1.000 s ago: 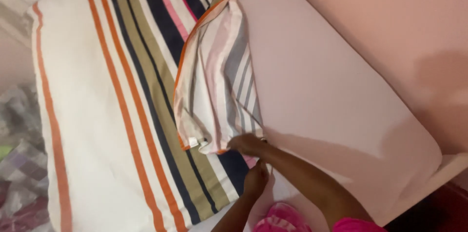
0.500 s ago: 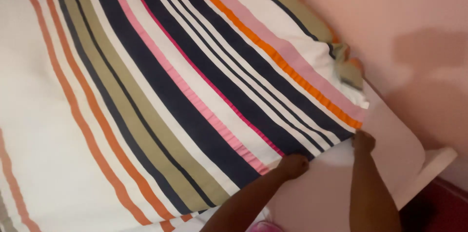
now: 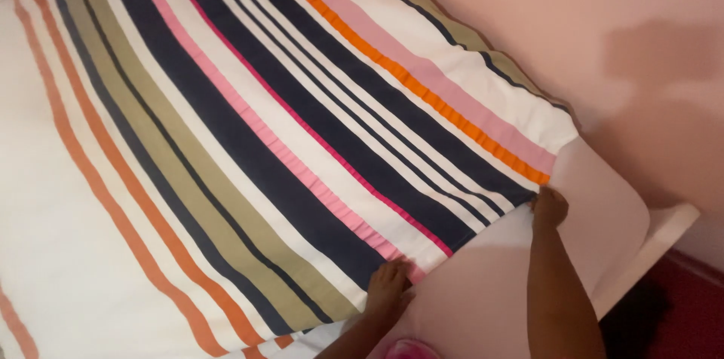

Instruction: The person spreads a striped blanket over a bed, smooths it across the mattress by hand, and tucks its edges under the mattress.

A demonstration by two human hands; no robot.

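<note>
Striped cover [image 3: 286, 125] lay spread flat over most of the white mattress [image 3: 603, 208], seen from the single head view, which looked steeply down. Its bands ran diagonally from upper left to lower right: white ground crossed by navy, olive, orange, pink and thin magenta stripes. The cover's lower edge ran slantwise from the bottom centre up toward the right, and stopped short of the mattress corner, so a bare white wedge of mattress showed below and to the right of it.

Left hand [image 3: 388, 287] rested on that lower edge near the bottom centre of the view, at the pink and navy bands. Its fingers lay extended and close together, palm down on the cloth; whether any fold was pinched beneath them could not be told. Its forearm entered from the bottom border.

Right hand [image 3: 550, 207] sat farther right along the same edge, close to the cover's corner, where the orange and pale pink bands ended. Its fingers were curled in on the hem, apparently gripping the cloth, with the knuckles facing the camera. Its forearm rose straight from the bottom border across the bare mattress.

A pink wall [image 3: 603, 35] bounded the bed along the upper right, touching the cover's far edge. A white bed frame [image 3: 664, 227] projected beyond the mattress corner, with dark red floor [image 3: 679, 306] beneath. A bright pink garment [image 3: 407, 349] showed at the bottom border between the forearms.
</note>
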